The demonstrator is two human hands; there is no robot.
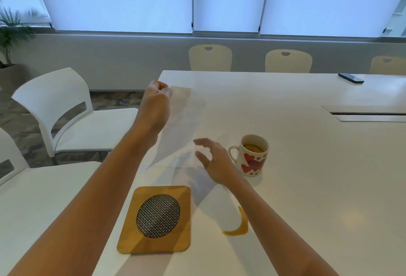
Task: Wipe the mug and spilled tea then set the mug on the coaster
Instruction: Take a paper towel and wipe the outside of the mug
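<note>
A white mug with red hearts stands upright on the white table, tea inside it. A brown crescent of spilled tea lies on the table near me, right of the wooden coaster with its round metal mesh centre. My left hand is raised and pinches the top corner of a thin white tissue, which hangs blurred in the air. My right hand is spread open at the tissue's lower edge, just left of the mug's handle.
A dark phone lies at the table's far right. A cable slot is set into the tabletop on the right. White chairs stand to the left, beige chairs along the far side.
</note>
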